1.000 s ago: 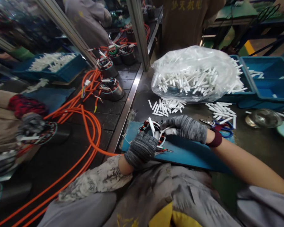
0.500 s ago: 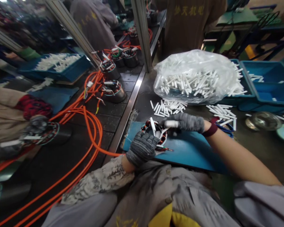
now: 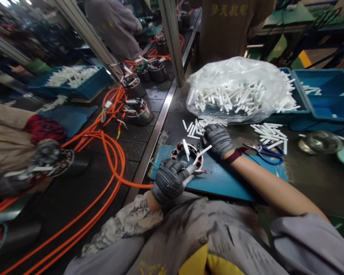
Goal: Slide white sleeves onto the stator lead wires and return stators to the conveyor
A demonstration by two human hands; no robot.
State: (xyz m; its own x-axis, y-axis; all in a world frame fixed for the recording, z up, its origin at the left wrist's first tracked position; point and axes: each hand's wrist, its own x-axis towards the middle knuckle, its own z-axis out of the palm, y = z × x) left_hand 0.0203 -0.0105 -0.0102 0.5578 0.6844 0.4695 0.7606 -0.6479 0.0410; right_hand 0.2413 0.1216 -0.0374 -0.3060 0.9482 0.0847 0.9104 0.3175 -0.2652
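1. We see two white tubes (image 3: 185, 149) standing up from the wires of the motor stator (image 3: 176, 153), both leaning, and a small bunch of red and dark wires (image 3: 203, 172) sticking out with no white tube that we can see
2. The stator sits on the blue mat (image 3: 226, 179), near the left edge of our tabletop (image 3: 301, 183)
3. Our left hand (image 3: 169, 181) seems to pinch wires at the stator's near rim
4. Our right hand (image 3: 218, 140) is at the loose white tubes (image 3: 193, 131) past the stator; its fingertips are hidden, so we cannot tell if it has one
5. The clear bag (image 3: 235, 68) holds lots of white tubes; the blue bin (image 3: 301, 99) beside it has many too, and the bin at its right (image 3: 323, 123) has just a few
6. Toward the tabletop's right edge, the green bowl (image 3: 342, 152) holds something red, near a glass dish (image 3: 321, 143)
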